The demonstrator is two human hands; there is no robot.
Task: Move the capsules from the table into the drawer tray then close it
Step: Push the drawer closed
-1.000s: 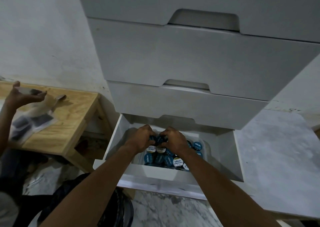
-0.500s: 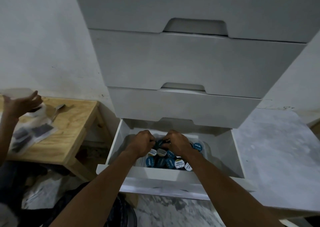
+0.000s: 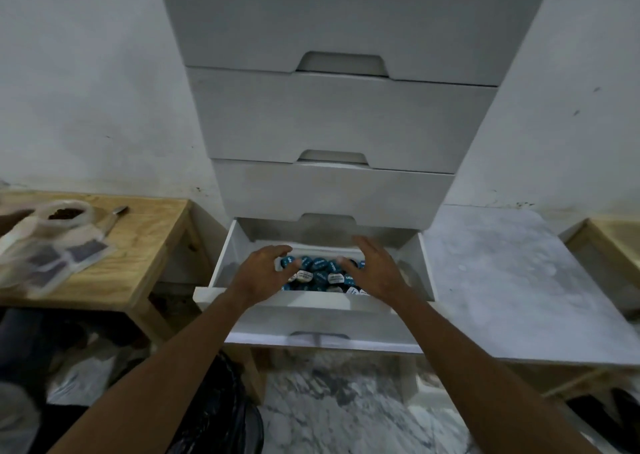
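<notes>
1. Dozens of capsules, blue-topped and white-topped, are seen heaped in the drawer tray, the lowest drawer of a white chest, which is pulled well out

2. Both hands are held over the heap: the left hand is spread with fingers loosely curled at the pile's left edge, and the right hand is spread flat at its right edge; nothing is pinched in either, and whether the fingertips touch the capsules cannot be told

3. The capsules are thus found between and just below the two hands, toward the front half of the tray, with bare white floor left at the tray's sides and rear

4. The moving stage is judged largely done, since no loose capsules are made out on the marble-patterned table to the right of the chest

5. The closing stage is judged still to be carried out: the drawer front is seen well forward of the drawers above it, and its handle slot is untouched

6. A wooden bench to the left, where clear packets and an open bag are laid out, is taken to be no part of the task
</notes>
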